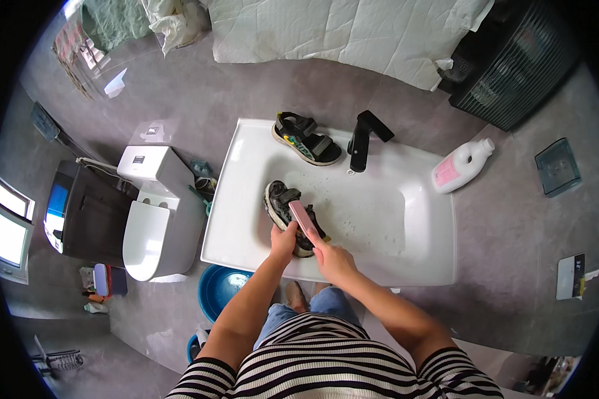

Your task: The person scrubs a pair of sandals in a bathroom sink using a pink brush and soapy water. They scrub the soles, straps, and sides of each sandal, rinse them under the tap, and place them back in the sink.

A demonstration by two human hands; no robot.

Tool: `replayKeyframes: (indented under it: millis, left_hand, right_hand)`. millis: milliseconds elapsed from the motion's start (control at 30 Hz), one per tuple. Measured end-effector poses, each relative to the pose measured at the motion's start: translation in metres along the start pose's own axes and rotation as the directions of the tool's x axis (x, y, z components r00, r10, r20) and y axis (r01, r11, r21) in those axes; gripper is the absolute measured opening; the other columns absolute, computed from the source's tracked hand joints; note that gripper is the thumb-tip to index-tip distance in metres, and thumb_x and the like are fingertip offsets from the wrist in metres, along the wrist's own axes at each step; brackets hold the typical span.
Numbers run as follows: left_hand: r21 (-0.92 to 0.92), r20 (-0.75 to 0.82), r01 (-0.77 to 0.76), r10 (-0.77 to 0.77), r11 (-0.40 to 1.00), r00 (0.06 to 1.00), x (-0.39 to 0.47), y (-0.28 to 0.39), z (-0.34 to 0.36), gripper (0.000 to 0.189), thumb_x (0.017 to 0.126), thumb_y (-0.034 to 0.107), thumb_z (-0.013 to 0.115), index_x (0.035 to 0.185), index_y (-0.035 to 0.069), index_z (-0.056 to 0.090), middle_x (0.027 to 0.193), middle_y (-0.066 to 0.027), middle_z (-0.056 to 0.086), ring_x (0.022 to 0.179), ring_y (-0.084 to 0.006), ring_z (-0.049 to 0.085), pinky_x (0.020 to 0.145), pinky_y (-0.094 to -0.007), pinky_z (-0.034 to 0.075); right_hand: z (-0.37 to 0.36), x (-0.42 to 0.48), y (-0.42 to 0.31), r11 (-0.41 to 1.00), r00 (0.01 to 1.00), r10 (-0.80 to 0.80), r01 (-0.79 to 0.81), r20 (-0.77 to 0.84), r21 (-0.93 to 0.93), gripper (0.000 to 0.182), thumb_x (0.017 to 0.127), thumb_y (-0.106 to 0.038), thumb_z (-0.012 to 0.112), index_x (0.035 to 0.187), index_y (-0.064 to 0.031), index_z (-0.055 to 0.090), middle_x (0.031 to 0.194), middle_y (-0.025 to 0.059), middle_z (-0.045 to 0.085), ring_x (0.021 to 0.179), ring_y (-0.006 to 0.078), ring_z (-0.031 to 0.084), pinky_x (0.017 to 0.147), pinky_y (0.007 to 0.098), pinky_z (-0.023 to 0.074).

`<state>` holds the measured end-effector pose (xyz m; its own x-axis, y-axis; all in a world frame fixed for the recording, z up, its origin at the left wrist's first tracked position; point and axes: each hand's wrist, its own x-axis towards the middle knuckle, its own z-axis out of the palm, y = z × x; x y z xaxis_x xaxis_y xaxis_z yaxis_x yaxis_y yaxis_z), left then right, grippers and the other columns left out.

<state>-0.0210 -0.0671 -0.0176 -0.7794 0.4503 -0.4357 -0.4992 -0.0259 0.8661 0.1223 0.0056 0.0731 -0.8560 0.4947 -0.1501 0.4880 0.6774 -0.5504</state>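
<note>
My left hand (283,241) grips a black sandal (278,197) by its side, over the left part of the white washbasin (224,219). A pink-backed brush (303,218) is in my right hand (335,260), laid across the sandal's straps; its underside is hidden. The sandal's pale sole edge faces left and suds cling to its dark upper. A matching sandal (307,139) with coloured lettering rests on the basin's back ledge. Small bubbles dot the basin floor to the right of my hands.
A black faucet (361,144) rises from the back ledge. On the basin's right corner stands a white bottle with a pink label (451,172). Left are a toilet (149,234) and a blue tub (219,289). A dark ribbed cabinet (514,65) is at the upper right.
</note>
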Motion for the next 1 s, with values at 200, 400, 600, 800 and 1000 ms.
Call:
replayKeyframes:
  millis: [200, 400, 600, 800, 1000]
  left_hand:
    - [-0.031, 0.088, -0.093, 0.095, 0.995, 0.992, -0.013, 0.002, 0.015, 0.037, 0.086, 0.013, 0.066, 0.117, -0.002, 0.056, 0.107, -0.0101, 0.066, 0.092, -0.0192, 0.064, 0.081, -0.0326, 0.052]
    - [-0.113, -0.047, -0.093, 0.089, 0.989, 0.995, 0.001, -0.007, 0.006, 0.038, 0.087, 0.013, 0.065, 0.120, -0.002, 0.054, 0.107, -0.0100, 0.065, 0.095, -0.0205, 0.063, 0.084, -0.0329, 0.051]
    - [-0.059, 0.081, -0.001, 0.005, 0.998, 0.997, -0.003, -0.002, 0.006, 0.036, 0.088, 0.015, 0.065, 0.117, -0.002, 0.055, 0.105, -0.0097, 0.066, 0.092, -0.0180, 0.063, 0.082, -0.0309, 0.051]
    - [-0.113, 0.190, -0.023, 0.045, 0.993, 0.981, -0.015, 0.008, 0.010, 0.039, 0.091, 0.022, 0.067, 0.119, -0.001, 0.055, 0.108, -0.0091, 0.066, 0.093, -0.0172, 0.063, 0.082, -0.0308, 0.051]
    - [-0.352, 0.356, 0.276, -0.145, 0.894, 0.923, -0.008, 0.021, -0.002, 0.048, 0.094, 0.031, 0.063, 0.126, 0.000, 0.047, 0.116, -0.0109, 0.062, 0.101, -0.0200, 0.062, 0.088, -0.0359, 0.052]
  right_hand:
    - [0.021, 0.060, 0.051, 0.975, 0.974, 0.219, -0.217, -0.053, 0.048, 0.043, 0.095, -0.021, 0.048, 0.137, -0.0246, 0.049, 0.091, 0.0217, 0.067, 0.087, 0.0427, 0.063, 0.074, 0.0506, 0.0502]
    - [0.005, 0.001, 0.051, 0.976, 0.980, 0.181, -0.170, -0.083, 0.133, 0.049, 0.094, -0.024, 0.051, 0.142, -0.0287, 0.043, 0.087, 0.0197, 0.068, 0.080, 0.0424, 0.065, 0.071, 0.0503, 0.0516]
    - [-0.010, -0.012, 0.005, 0.994, 0.995, 0.094, -0.095, 0.031, 0.049, 0.050, 0.094, -0.022, 0.051, 0.142, -0.0329, 0.043, 0.087, 0.0224, 0.067, 0.080, 0.0424, 0.064, 0.072, 0.0493, 0.0516]
    - [0.013, 0.045, 0.071, 0.963, 0.965, 0.225, -0.200, -0.135, 0.181, 0.049, 0.095, -0.026, 0.052, 0.143, -0.0237, 0.044, 0.092, 0.0202, 0.068, 0.087, 0.0369, 0.066, 0.076, 0.0458, 0.0514]
    - [0.001, 0.027, 0.062, 0.447, 0.956, 0.204, -0.285, 0.213, 0.848, 0.059, 0.095, -0.018, 0.059, 0.149, -0.0210, 0.035, 0.075, -0.0024, 0.055, 0.056, 0.0070, 0.045, 0.048, 0.0236, 0.0358]
